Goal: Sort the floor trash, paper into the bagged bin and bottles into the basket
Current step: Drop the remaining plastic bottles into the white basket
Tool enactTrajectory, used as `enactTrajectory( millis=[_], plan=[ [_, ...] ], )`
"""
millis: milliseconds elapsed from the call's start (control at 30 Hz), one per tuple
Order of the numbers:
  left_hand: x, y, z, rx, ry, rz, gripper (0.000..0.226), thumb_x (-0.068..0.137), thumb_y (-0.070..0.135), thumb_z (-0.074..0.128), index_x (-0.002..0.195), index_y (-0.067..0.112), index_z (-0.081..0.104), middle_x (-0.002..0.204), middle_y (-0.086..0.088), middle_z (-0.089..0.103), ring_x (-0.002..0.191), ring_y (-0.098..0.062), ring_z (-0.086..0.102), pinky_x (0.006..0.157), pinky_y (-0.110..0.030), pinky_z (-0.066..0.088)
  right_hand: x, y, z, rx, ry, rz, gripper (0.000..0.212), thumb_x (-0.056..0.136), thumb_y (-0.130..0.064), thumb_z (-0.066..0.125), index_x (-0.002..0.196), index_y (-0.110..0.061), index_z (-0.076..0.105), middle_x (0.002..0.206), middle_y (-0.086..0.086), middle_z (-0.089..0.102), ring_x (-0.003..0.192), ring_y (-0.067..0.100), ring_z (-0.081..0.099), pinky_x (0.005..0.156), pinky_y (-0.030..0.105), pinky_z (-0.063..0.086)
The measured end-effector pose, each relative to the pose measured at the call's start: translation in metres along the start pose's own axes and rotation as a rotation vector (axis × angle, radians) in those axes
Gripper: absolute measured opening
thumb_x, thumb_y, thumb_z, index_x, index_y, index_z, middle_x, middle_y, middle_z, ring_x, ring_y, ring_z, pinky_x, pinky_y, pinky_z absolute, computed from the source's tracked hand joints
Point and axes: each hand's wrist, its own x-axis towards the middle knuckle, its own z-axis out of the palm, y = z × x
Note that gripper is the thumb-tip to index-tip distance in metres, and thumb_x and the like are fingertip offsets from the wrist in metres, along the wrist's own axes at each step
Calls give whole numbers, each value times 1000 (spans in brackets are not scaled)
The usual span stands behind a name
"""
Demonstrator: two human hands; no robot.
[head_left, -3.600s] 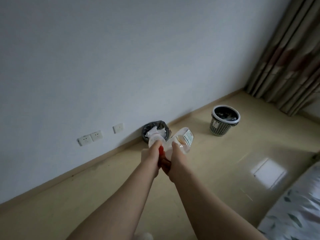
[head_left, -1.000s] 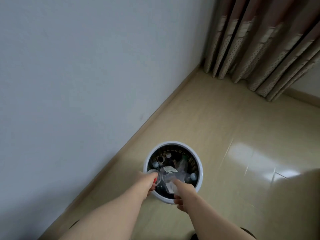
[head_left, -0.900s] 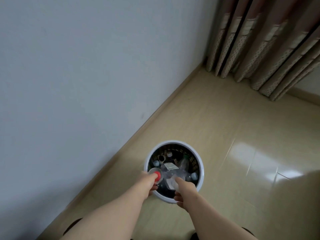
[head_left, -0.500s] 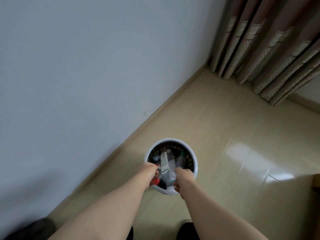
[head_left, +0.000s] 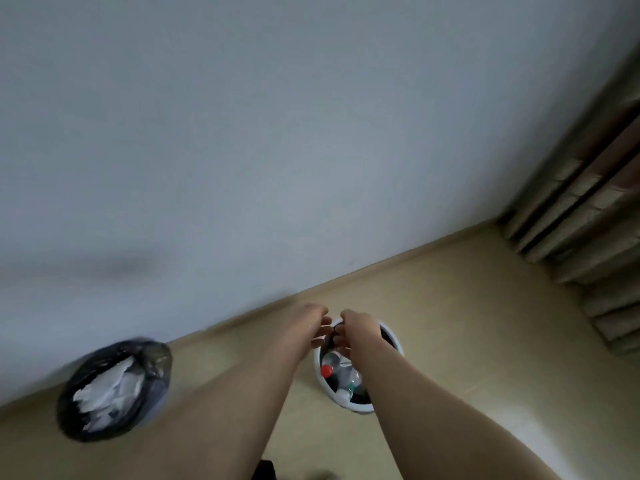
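Bottles (head_left: 327,371) are seen lying jumbled inside the basket (head_left: 349,405), directly beneath the left hand (head_left: 317,325) and right hand (head_left: 358,329). Both are held empty and equally near, fingers loosely parted.

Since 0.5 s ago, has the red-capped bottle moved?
Yes. The red-capped bottle left the left hand and right hand, dropped below the basket rim, and lies inside.

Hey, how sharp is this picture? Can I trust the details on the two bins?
Head view: motion blur throughout, with the bagged bin and the curtain smeared worst. Head view, centre: the basket and a red cap are readable. The light is dim and flat.
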Motion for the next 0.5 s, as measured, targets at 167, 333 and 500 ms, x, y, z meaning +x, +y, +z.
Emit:
enactTrajectory(
  millis=[167,333,500],
  plan=[
    [-46,38,-70,-239,125,167,9,93,13,46,91,13,55,80,-3,62,68,-14,59,62,-28,45,-61,-46,68,-79,-117,-138,19,93,-11,43,75,-9,50,72,5,52,58,16,51,55,27,40],
    [-104,73,-162,-415,240,400,11,93,16,47,91,15,58,86,-2,65,77,-14,62,70,-28,50,-135,-88,148,-45,-297,-297,15,92,-13,45,78,-13,52,78,3,58,63,15,56,59,26,45],
    [-178,83,-269,-494,402,627,13,92,19,49,100,17,59,97,-4,68,85,-16,65,72,-27,52,-225,-103,240,-110,-574,-484,12,91,-14,47,83,-14,55,77,2,62,66,14,59,63,25,47]
  ],
)
